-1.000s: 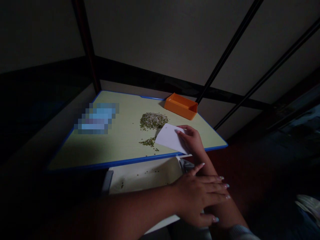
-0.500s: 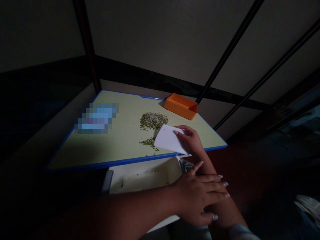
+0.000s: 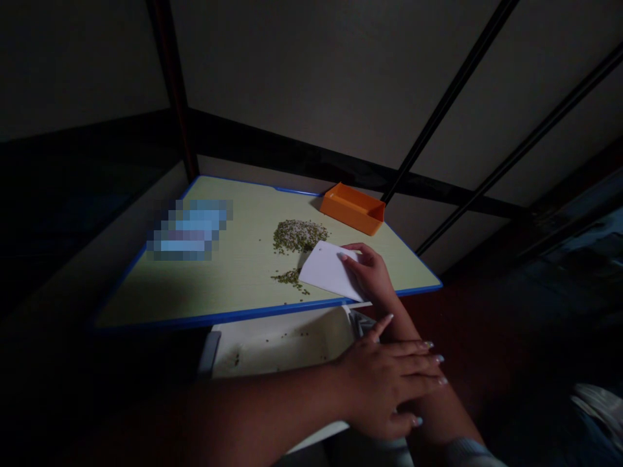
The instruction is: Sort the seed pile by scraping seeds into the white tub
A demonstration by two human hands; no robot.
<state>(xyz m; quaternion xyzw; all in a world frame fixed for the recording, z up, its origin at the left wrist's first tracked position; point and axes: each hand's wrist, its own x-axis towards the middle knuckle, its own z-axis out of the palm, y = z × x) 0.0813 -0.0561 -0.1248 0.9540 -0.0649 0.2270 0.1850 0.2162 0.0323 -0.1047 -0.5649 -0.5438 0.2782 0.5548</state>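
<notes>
My right hand [image 3: 372, 267] pinches a flat white scraper [image 3: 328, 269] with a small hole near one corner, thumb on top. The scraper leans low over the table, its left edge beside a small patch of green beans [image 3: 291, 277]. Behind it lies a larger heap of small green beans mixed with whitish grains [image 3: 299, 235]. My left hand [image 3: 392, 383] rests across my right forearm with its fingers spread, holding nothing. Part of the scraper's right side is hidden by my right hand.
The pale table [image 3: 228, 259] has a blue rim. An orange open tray [image 3: 353, 211] stands at its back right. A blurred-out bluish item [image 3: 189, 227] lies on the left. Below the front edge, an open white drawer [image 3: 287, 337] holds a few scattered beans.
</notes>
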